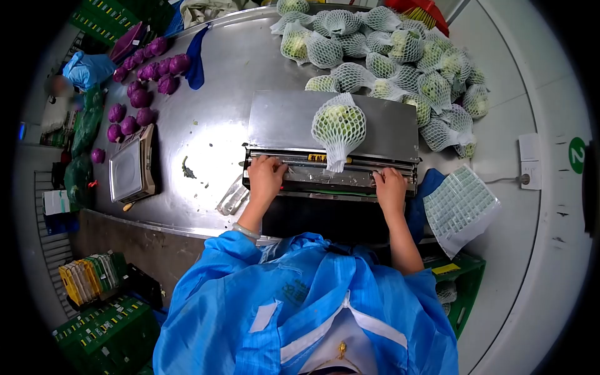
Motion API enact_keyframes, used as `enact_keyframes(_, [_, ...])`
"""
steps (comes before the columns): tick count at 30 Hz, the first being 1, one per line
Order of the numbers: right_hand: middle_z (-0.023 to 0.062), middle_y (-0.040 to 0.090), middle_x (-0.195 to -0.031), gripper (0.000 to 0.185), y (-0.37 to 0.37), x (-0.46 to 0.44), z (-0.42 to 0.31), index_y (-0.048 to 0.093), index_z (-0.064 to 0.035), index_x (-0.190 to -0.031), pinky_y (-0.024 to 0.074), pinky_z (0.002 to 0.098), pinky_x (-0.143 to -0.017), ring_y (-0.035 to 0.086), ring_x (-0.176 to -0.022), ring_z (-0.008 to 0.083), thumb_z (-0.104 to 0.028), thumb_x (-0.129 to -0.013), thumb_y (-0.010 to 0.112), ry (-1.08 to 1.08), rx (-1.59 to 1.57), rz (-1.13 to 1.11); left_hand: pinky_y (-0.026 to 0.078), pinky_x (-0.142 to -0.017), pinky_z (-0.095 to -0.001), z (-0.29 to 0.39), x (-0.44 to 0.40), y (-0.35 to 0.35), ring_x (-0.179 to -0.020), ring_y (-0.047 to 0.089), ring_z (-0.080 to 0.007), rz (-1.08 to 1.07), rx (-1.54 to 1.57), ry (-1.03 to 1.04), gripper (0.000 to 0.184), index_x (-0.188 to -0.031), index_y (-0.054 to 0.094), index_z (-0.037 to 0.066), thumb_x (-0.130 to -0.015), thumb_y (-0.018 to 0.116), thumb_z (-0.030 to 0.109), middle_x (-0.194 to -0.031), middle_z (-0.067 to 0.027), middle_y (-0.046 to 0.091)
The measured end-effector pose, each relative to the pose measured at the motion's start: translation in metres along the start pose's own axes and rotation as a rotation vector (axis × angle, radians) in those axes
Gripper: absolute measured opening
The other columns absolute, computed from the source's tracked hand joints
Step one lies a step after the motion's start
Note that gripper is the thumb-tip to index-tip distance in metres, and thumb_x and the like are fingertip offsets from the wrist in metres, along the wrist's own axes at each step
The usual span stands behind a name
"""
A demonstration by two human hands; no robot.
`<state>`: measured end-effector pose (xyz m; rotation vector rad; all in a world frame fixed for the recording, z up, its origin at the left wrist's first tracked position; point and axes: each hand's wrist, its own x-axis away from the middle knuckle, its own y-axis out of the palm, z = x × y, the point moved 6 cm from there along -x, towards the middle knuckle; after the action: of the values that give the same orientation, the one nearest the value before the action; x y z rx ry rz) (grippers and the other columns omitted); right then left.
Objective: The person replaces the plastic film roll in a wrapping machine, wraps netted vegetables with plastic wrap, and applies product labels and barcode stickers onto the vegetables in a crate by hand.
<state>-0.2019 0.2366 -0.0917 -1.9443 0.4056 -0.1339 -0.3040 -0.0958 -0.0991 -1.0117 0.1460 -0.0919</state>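
Observation:
A wrapping machine (281, 119) with a flat metal top stands on the steel table before me. On its top lies a pale green vegetable in a white foam net (339, 125), the net's end hanging over the front bar. My left hand (267, 178) is at the left end of the front slot, fingers curled on the edge of clear film (331, 176). My right hand (389, 186) is at the slot's right end, its fingers bent together at the film edge. What the fingertips pinch is too small to tell.
Many netted vegetables (381, 50) are piled behind and right. Purple cabbages (140, 98) and a scale (131, 169) are at the left. A label sheet (461, 206) lies right, above a green crate (472, 290). A person in blue (90, 70) is far left.

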Motion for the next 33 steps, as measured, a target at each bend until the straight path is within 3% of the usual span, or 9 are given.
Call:
enact_keyframes(3, [0.0088, 0.062, -0.074, 0.024, 0.001, 0.002, 0.027, 0.057, -0.0011, -0.079, 0.0432, 0.0356, -0.067, 0.059, -0.069, 0.0274, -0.021, -0.092, 0.063, 0.131, -0.482, -0.256, 0.045, -0.07, -0.0362, -0.01, -0.004, -0.009, -0.073, 0.058, -0.0277, -0.372, 0.383, -0.251, 0.021, -0.083, 0.066, 0.002, -0.087, 0.069, 0.022, -0.076, -0.0116, 0.063])
enact_keyframes(5, [-0.0003, 0.047, -0.067, 0.02, -0.032, 0.011, 0.016, 0.05, -0.0045, -0.08, 0.0382, 0.0263, -0.06, 0.045, -0.063, 0.0095, -0.014, -0.097, 0.054, 0.187, -0.906, -0.503, 0.043, -0.066, -0.0315, -0.01, -0.008, -0.029, -0.067, 0.048, -0.0134, -0.586, 0.551, -0.131, 0.023, -0.079, 0.057, 0.001, -0.095, 0.062, 0.018, -0.068, -0.0038, 0.054])
enact_keyframes(10, [0.0095, 0.058, -0.077, 0.014, -0.117, -0.017, -0.039, 0.049, -0.0067, -0.087, 0.0405, 0.0282, -0.065, 0.053, -0.07, 0.0179, -0.011, -0.1, 0.049, -0.125, -1.941, -0.548, 0.049, -0.087, -0.037, 0.063, -0.049, -0.115, -0.098, 0.065, -0.0251, -0.806, 1.403, -0.082, 0.021, -0.086, 0.052, 0.008, -0.101, 0.052, 0.022, -0.093, -0.0129, 0.067])
enact_keyframes(13, [0.0137, 0.065, -0.096, 0.012, -0.117, -0.085, -0.056, 0.054, -0.0044, -0.098, 0.0454, 0.035, -0.075, 0.058, -0.085, 0.0222, -0.015, -0.101, 0.05, -0.097, -1.786, 0.051, 0.044, -0.105, -0.0425, 0.104, -0.103, -0.092, -0.119, 0.059, -0.0299, -0.34, 1.835, -0.046, 0.019, -0.091, 0.05, 0.009, -0.103, 0.05, 0.025, -0.118, -0.0204, 0.064])
enact_keyframes(15, [0.0114, 0.066, -0.102, 0.02, -0.088, -0.126, -0.066, 0.056, -0.0035, -0.107, 0.045, 0.0365, -0.084, 0.059, -0.091, 0.0228, -0.021, -0.103, 0.048, -0.008, -1.154, 0.117, 0.04, -0.108, -0.0381, 0.096, -0.142, -0.028, -0.125, 0.054, -0.0267, -0.127, 1.426, -0.015, 0.018, -0.098, 0.053, 0.009, -0.103, 0.049, 0.026, -0.126, -0.0222, 0.061])
enact_keyframes(17, [0.0081, 0.063, -0.098, 0.024, -0.013, -0.157, -0.054, 0.057, -0.0042, -0.109, 0.0429, 0.0335, -0.084, 0.056, -0.088, 0.0185, -0.025, -0.103, 0.047, -0.105, -0.812, 0.143, 0.037, -0.107, -0.034, 0.078, -0.158, 0.042, -0.125, 0.053, -0.0239, -0.167, 0.841, 0.077, 0.023, -0.113, 0.052, 0.008, -0.102, 0.051, 0.029, -0.126, -0.0203, 0.061])
enact_keyframes(23, [0.0148, 0.062, -0.098, 0.029, 0.045, -0.135, -0.023, 0.05, -0.002, -0.105, 0.0445, 0.0371, -0.086, 0.059, -0.093, 0.0287, -0.031, -0.102, 0.051, 0.218, -0.732, -0.094, 0.04, -0.105, -0.0347, 0.075, -0.129, 0.066, -0.125, 0.054, -0.0272, -0.667, 1.069, -0.198, 0.053, -0.141, 0.042, 0.009, -0.096, 0.061, 0.029, -0.131, -0.0136, 0.06])
enact_keyframes(26, [0.0128, 0.063, -0.102, 0.035, 0.028, -0.102, -0.035, 0.054, -0.0014, -0.112, 0.0441, 0.0343, -0.086, 0.059, -0.095, 0.0223, -0.034, -0.1, 0.054, 0.225, -0.864, -0.189, 0.036, -0.11, -0.0351, 0.096, -0.103, 0.044, -0.127, 0.05, -0.0239, -0.674, 0.756, 0.297, 0.088, -0.149, 0.035, 0.012, -0.077, 0.082, 0.032, -0.139, -0.0148, 0.052])
enact_keyframes(33, [0.01, 0.067, -0.092, 0.053, -0.015, -0.071, -0.064, 0.064, 0.0041, -0.107, 0.0476, 0.0311, -0.079, 0.061, -0.085, 0.0169, -0.047, -0.091, 0.064, 0.336, -1.009, -0.515, 0.041, -0.105, -0.0348, 0.112, -0.087, 0.023, -0.124, 0.053, -0.022, -0.886, 0.999, -0.122, 0.07, -0.141, 0.045, 0.0, -0.089, 0.068, 0.041, -0.133, -0.0169, 0.057])
